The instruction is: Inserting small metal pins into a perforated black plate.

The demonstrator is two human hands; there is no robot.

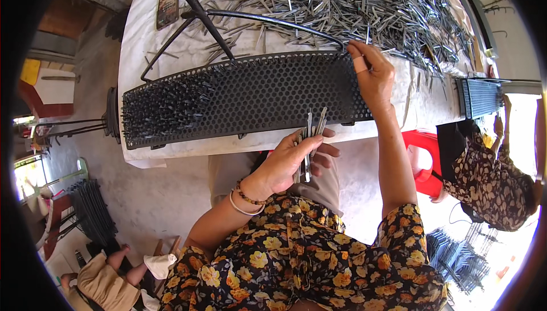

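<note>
Left hand [289, 160] grips metal strips [322, 122] — ends jutting above and below.

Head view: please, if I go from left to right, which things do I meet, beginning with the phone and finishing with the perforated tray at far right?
Phone, left hand holding thin metal strips, right hand, red plastic seat, blue-grey perforated tray.
</note>
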